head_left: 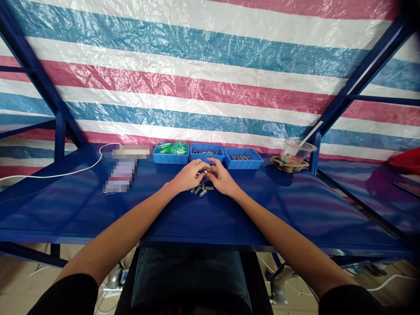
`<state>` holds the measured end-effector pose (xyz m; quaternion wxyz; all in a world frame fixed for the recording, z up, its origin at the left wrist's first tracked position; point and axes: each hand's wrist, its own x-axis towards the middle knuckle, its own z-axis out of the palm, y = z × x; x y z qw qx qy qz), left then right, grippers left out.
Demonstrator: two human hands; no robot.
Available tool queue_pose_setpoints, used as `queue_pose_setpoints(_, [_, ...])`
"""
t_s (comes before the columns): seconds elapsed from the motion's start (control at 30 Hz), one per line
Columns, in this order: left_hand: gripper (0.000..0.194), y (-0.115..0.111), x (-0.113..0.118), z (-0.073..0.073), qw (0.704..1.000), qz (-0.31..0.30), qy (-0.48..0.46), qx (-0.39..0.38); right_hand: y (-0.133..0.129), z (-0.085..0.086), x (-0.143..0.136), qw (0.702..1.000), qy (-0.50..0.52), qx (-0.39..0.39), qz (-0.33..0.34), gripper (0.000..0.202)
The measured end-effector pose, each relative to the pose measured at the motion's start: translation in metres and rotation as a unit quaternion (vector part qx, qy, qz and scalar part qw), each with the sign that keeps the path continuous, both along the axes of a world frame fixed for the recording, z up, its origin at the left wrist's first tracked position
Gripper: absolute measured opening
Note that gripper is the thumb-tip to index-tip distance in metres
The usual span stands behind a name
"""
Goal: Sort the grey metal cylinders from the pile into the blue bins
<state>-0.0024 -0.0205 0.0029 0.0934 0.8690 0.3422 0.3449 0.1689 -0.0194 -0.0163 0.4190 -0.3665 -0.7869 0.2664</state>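
Observation:
My left hand and my right hand come together above the middle of the table, fingertips curled inward and nearly touching. Between them shows a small shiny metal piece, pinched by the fingers of both; its exact kind is too small to make out. Just below the hands, several short silver metal cylinders lie loose on the blue tabletop. Behind my fingers stands a blue bin with small metal parts in it. My fingers partly cover the piece and some of the cylinders.
A blue bin with green plastic-wrapped pieces stands left, another blue bin with small metal parts right. Further right sits a clear plastic cup with a straw. A blurred-out flat object and a white cable lie left.

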Motion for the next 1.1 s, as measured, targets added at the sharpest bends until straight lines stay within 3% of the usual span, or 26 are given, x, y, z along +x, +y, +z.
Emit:
queue_pose_setpoints(0.23, [0.018, 0.002, -0.002, 0.004, 1.0, 0.015, -0.017, -0.009, 0.002, 0.004, 0.002, 0.999, 0.041, 0.005, -0.011, 0.033])
queue_pose_setpoints(0.5, [0.036, 0.004, 0.001, 0.001, 0.993, 0.082, -0.067, -0.05, -0.007, 0.015, 0.002, 0.994, -0.01, 0.086, -0.071, 0.011])
queue_pose_setpoints(0.63, [0.022, 0.002, 0.0, 0.001, 0.994, 0.051, -0.079, -0.057, -0.007, 0.014, 0.002, 0.991, -0.034, 0.094, -0.083, 0.013])
queue_pose_setpoints(0.73, [0.023, 0.002, -0.001, 0.003, 0.994, 0.034, -0.087, -0.053, -0.004, 0.013, 0.004, 0.99, -0.046, 0.097, -0.091, 0.016])
queue_pose_setpoints(0.87, [0.02, 0.001, 0.001, 0.004, 0.992, 0.054, -0.099, -0.051, -0.004, 0.012, 0.005, 0.986, -0.066, 0.118, -0.096, 0.018])
queue_pose_setpoints(1.1, [0.032, 0.001, 0.004, 0.002, 0.989, 0.079, -0.108, -0.057, -0.011, 0.017, 0.003, 0.972, -0.107, 0.19, -0.087, 0.013])
